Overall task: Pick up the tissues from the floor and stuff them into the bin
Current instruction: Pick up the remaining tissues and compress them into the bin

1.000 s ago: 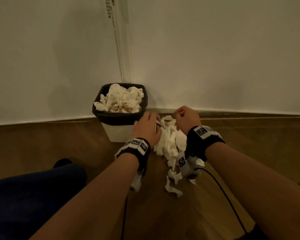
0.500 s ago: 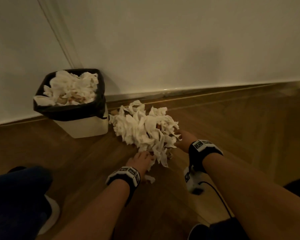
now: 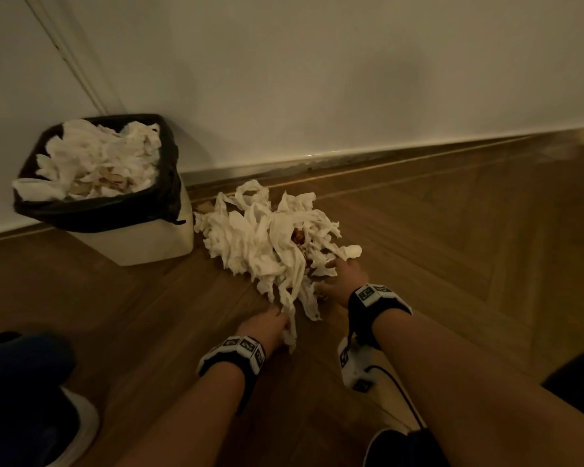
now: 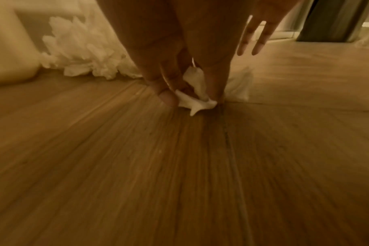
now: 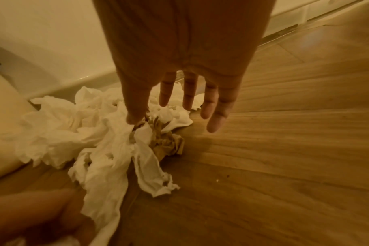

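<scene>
though heaped just beside the bin [image 3: 155,244] on the floor [image 3: 452,264], near the skirting, tissues [image 3: 267,244] mostly not yet picked up; bin itself already crammed to the rim with white paper, so roughly half done, judging by both heaps; left hand [image 3: 267,326] pinching a stray scrap [image 4: 197,101] at the near tip of the pile; right hand [image 3: 343,279] spread flat at the pile's right edge, grasping nothing; seen only from the right wrist: brown crumpled paper [image 5: 166,143] under the white; pinching thumb clear only from the left wrist.
</scene>
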`<state>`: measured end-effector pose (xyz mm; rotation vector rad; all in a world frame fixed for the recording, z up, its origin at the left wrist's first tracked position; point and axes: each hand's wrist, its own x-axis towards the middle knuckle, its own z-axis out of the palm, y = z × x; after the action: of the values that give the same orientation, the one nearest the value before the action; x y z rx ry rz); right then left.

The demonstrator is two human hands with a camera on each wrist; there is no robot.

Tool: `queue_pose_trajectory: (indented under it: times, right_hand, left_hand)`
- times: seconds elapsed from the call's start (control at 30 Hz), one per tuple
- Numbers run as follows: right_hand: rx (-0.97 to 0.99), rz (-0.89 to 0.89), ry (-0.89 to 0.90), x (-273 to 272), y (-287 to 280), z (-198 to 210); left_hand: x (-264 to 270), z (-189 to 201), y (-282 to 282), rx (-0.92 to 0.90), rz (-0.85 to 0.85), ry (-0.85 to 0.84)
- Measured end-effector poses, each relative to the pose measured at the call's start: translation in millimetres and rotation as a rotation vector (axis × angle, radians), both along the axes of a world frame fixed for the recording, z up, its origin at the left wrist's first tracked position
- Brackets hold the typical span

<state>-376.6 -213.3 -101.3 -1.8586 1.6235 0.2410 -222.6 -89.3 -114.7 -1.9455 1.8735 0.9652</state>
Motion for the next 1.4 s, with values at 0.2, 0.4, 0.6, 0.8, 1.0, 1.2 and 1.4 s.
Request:
queue_pose_trajectory:
  times: [0.2, 0.4, 0.6, 0.8, 1.0, 1.2, 1.4]
  right_hand:
    - [0.063, 0.04, -0.006, 19, 22, -7]
    - [0.03, 0.128, 0.014, 20, 38, -9]
    - [0.311, -0.314, -0.334, 6, 37, -8]
    - [0.424, -0.716, -0.6, -1, 35, -1]
    - [0.515, -1.119, -0.784, -3, 32, 7]
    - [0.615, -1.047, -0.829, 1, 36, 19]
    - [0.664, -1.146, -0.93, 1, 40, 25]
  left_hand:
    - [9, 9, -1, -0.206, 0.307, 0.197]
    - [27, 23, -2, -0.334, 0.629, 0.318]
    - [42, 28, -3, -0.217, 1.148, 0.668]
    - [58, 33, 4, -0.052, 1.49, 0.867]
    - [60, 30, 10, -0.149, 1.456, 0.792]
    - [60, 36, 11, -0.185, 1.592, 0.898]
    - [60, 36, 6, -0.171, 1.558, 0.938]
